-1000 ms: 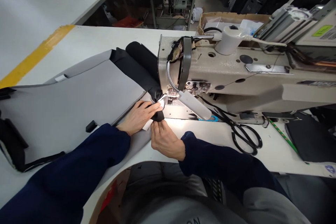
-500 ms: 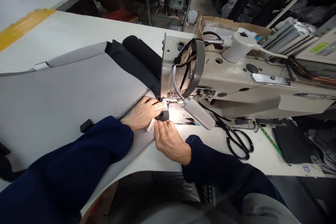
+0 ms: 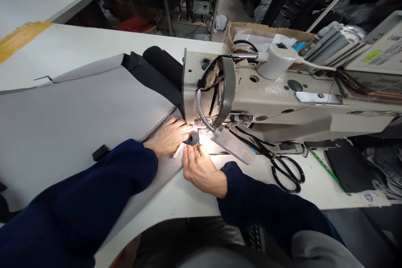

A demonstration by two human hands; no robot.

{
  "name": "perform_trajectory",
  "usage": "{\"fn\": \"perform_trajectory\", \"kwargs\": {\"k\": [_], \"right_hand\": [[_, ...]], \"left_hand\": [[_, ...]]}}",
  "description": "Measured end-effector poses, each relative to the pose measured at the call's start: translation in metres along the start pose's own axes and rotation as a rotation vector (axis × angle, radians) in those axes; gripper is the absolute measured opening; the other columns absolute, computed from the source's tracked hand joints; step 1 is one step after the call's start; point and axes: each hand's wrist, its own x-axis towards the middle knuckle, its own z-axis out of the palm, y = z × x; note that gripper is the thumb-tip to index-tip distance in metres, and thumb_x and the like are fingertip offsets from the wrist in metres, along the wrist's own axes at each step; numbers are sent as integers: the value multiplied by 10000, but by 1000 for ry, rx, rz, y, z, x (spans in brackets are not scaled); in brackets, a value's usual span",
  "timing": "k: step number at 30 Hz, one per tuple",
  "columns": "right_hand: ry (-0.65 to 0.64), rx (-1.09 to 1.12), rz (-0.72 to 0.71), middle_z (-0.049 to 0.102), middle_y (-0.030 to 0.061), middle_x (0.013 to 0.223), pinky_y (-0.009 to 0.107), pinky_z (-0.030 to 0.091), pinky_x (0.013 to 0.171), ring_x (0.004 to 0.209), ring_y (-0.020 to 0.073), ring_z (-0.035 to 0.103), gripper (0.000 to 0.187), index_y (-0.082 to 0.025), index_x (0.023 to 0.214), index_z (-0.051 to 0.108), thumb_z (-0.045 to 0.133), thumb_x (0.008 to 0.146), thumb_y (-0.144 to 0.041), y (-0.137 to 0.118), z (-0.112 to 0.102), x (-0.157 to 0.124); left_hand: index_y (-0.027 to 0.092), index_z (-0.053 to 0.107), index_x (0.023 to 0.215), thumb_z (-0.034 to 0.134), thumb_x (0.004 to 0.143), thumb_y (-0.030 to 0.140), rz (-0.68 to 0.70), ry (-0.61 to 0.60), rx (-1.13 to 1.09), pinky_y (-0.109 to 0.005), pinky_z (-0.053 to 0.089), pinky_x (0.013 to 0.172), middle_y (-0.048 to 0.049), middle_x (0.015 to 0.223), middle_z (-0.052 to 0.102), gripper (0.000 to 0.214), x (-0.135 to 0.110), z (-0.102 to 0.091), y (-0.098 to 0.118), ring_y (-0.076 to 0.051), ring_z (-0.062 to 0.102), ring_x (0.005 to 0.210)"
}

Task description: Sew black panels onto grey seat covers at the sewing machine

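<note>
My left hand (image 3: 168, 136) lies palm down on a large grey fabric panel (image 3: 103, 109), its fingers stretched toward the needle area of a sewing machine (image 3: 245, 88). The fingertips rest by a folded black fabric edge (image 3: 193, 138). My right hand (image 3: 201, 169) is closed, thumb and fingers pinching that black edge from the front; exactly how much it grips is hidden. Between the hands a narrow white strip (image 3: 178, 150) sticks out. Black fabric (image 3: 152, 77) runs along the panel's far side to behind the machine head. A small lamp (image 3: 235, 145) lights the sewing spot.
Black scissors (image 3: 284, 169) lie right of my right hand, beneath the machine arm. A green pencil-like stick (image 3: 326, 167) and dark fabric pieces (image 3: 348, 167) are farther right. Behind the machine stands a cardboard box (image 3: 260, 29). Yellow tape (image 3: 25, 39) marks the table at left.
The view has shifted slightly, so the machine appears lower and farther left. Both hands remain at the needle area, and the black edge between them looks more curled.
</note>
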Motion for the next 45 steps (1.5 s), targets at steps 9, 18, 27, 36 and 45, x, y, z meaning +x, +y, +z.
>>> {"fn": "perform_trajectory", "kwargs": {"k": [9,18,27,36,45], "right_hand": [[66,-106,-55,647,327,942,466,454,692,738,274,631,333,124,1061,573,388,805,20,3,-5,3],[-40,25,-100,620,169,705,409,420,574,610,205,523,224,-47,763,606,392,777,16,-1,-10,-1],[-73,79,-29,614,173,721,408,413,587,621,206,511,249,-32,803,620,374,794,12,-3,-13,-3],[-77,28,-7,626,185,757,405,437,614,651,217,549,239,-12,845,610,393,760,38,5,0,1],[-6,546,57,412,259,1407,390,416,1004,1288,266,427,459,-8,1329,412,433,942,-253,-48,-42,-59]], "left_hand": [[189,645,1141,466,889,200,-48,11,-28,-376,412,833,-98,1046,655,309,-1,0,6,-233,547,973],[163,682,887,504,851,160,-224,-75,-34,-368,419,790,-89,847,655,182,0,-16,51,-235,563,894],[152,671,914,505,863,180,-222,-108,-61,-362,434,796,-100,907,661,176,2,-14,52,-249,565,961],[132,680,887,431,877,116,-133,-87,-226,-321,437,930,-75,944,677,249,5,-30,43,-192,593,960],[84,566,1140,235,1006,368,-469,-94,64,-521,287,1066,-94,1208,578,457,-16,-54,-68,-229,476,1173]]}}
